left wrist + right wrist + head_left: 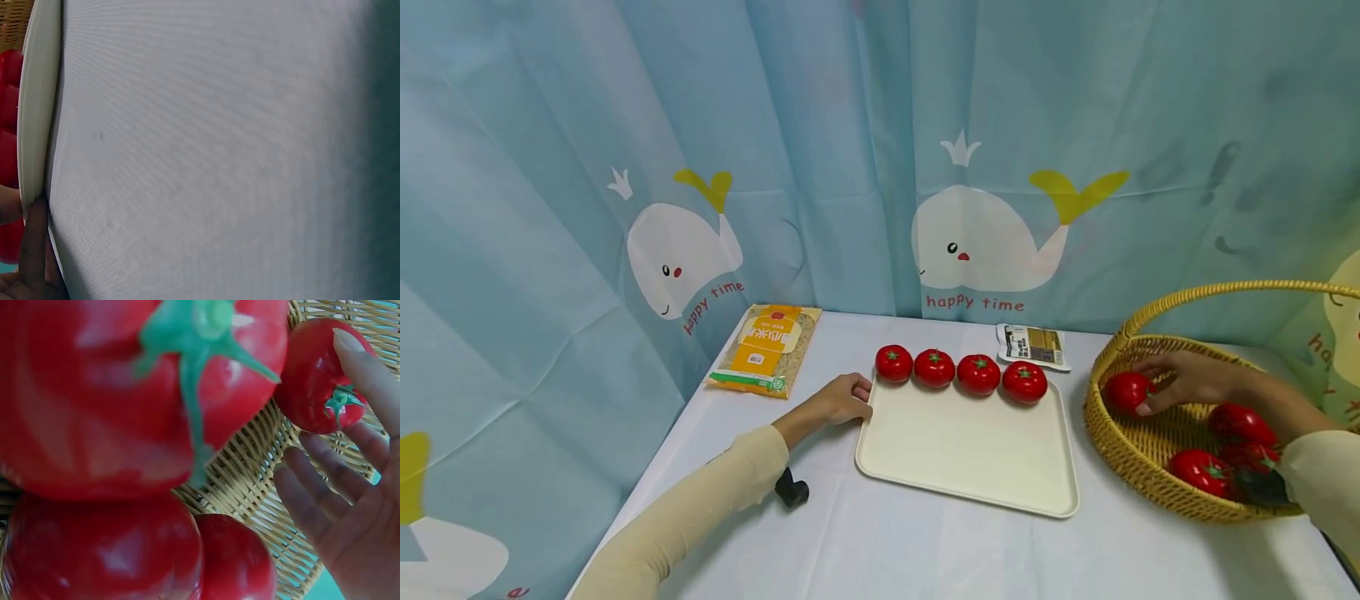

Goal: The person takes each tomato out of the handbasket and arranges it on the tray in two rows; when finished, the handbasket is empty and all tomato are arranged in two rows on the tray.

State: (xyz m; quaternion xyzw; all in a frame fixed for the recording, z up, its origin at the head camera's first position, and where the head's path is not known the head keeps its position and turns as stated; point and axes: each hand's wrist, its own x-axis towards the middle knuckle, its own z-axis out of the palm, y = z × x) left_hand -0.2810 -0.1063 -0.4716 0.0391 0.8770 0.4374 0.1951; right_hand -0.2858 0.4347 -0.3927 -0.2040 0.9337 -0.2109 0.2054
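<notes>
Tomato (1126,392) in the wicker basket (1138,467), under my right grip (1183,379).
My right fingers curl onto it; my left grip (842,400), fingers bent, holds the tray (970,467) edge on the bench (880,550).

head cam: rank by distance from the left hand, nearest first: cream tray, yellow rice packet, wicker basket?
1. cream tray, touching the left hand at its left edge.
2. yellow rice packet, behind-left of it.
3. wicker basket, far right.
</notes>
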